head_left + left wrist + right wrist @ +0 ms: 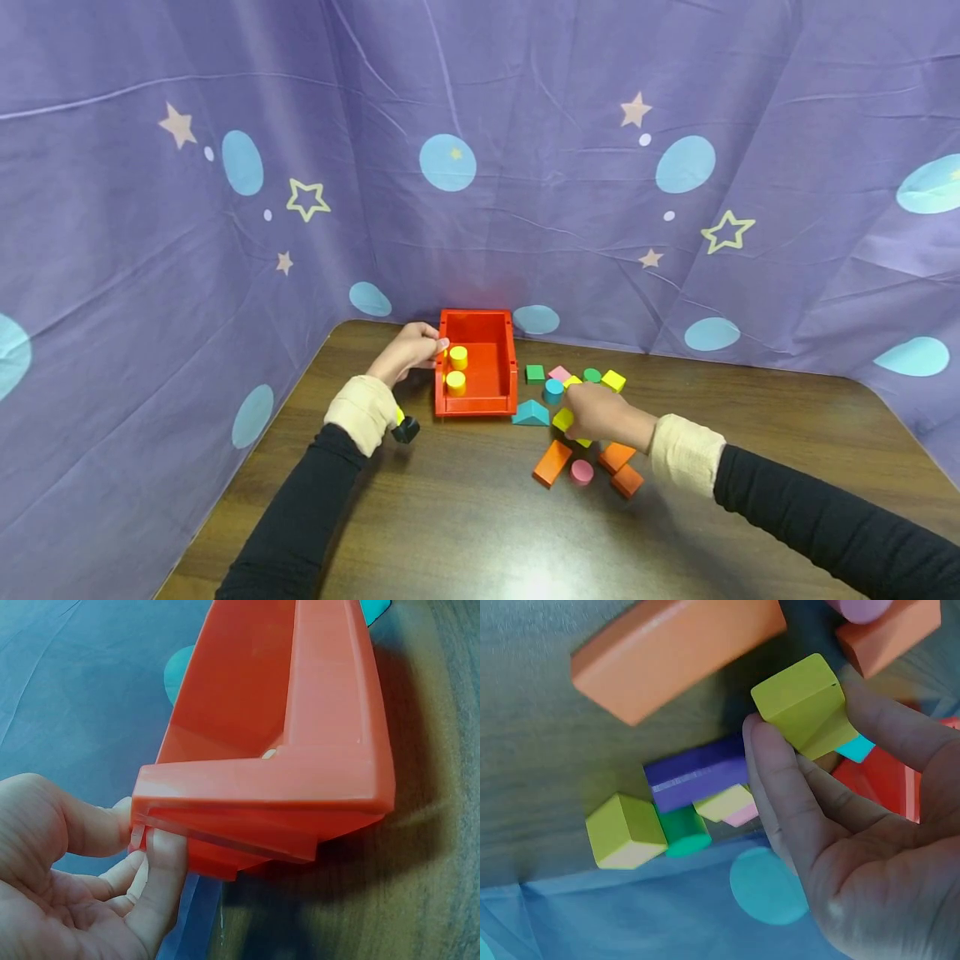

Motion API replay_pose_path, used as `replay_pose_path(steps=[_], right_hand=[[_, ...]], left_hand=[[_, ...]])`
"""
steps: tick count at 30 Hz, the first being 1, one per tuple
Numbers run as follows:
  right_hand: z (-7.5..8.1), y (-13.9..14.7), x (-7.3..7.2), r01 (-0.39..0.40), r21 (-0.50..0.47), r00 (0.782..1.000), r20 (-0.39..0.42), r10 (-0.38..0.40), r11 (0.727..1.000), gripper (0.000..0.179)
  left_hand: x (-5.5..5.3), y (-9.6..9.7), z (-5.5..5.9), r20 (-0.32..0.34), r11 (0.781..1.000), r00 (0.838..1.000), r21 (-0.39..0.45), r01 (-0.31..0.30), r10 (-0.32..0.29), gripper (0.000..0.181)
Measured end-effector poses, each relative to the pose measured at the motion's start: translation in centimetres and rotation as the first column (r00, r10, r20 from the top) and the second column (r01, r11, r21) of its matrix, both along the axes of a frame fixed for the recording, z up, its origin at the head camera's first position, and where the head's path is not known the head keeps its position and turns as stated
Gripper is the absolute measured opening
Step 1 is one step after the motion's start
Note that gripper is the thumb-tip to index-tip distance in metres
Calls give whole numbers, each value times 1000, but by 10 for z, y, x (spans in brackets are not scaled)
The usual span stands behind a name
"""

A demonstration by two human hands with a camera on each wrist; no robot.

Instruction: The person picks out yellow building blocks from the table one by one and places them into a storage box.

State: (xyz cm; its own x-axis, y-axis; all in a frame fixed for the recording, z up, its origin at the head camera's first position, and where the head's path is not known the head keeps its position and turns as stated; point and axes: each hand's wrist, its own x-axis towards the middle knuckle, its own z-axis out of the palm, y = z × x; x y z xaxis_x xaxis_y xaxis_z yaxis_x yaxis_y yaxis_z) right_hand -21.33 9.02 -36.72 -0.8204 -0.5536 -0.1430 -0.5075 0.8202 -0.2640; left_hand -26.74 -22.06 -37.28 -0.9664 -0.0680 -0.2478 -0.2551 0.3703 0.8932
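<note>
A red plastic bin (487, 406) stands near the back of the table, with two yellow cylinders (456, 383) inside at its left. My left hand (412, 350) grips the bin's left rim; the left wrist view has thumb and fingers pinching a corner of it. To the right of the bin, my right hand (603, 412) reaches down among loose toy blocks. Between its thumb and fingers it pinches a yellow block (802, 705), seen best in the right wrist view. Beside that hand lie a purple block (697, 772), a green cylinder (682, 829) and another yellow block (626, 831).
Nearest the bin are a teal triangular block (531, 413), a blue cylinder (553, 391) and a green block (535, 374). Towards the front lie an orange block (552, 463), a pink cylinder (581, 472) and further orange blocks (627, 481). A purple patterned cloth (540, 200) hangs behind the table.
</note>
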Motion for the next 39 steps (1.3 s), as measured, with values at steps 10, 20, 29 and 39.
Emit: replay_pose_path(steps=[10, 20, 29, 39], right_hand=[[23, -6, -7, 21, 26, 998, -55, -20, 999, 30], [42, -14, -11, 20, -26, 996, -81, -22, 999, 17], [67, -28, -17, 6, -105, 996, -83, -15, 995, 35], [85, -48, -23, 61, -183, 998, 7, -60, 981, 49]], left_hand=[[0, 0, -1, -4, 1000, 1000, 18, -7, 7, 27], [0, 1, -1, -15, 1000, 1000, 20, -3, 3, 26], [0, -1, 0, 0, 1000, 1000, 16, 5, -5, 28], [1, 1, 2, -2, 1000, 1000, 13, 4, -4, 26]])
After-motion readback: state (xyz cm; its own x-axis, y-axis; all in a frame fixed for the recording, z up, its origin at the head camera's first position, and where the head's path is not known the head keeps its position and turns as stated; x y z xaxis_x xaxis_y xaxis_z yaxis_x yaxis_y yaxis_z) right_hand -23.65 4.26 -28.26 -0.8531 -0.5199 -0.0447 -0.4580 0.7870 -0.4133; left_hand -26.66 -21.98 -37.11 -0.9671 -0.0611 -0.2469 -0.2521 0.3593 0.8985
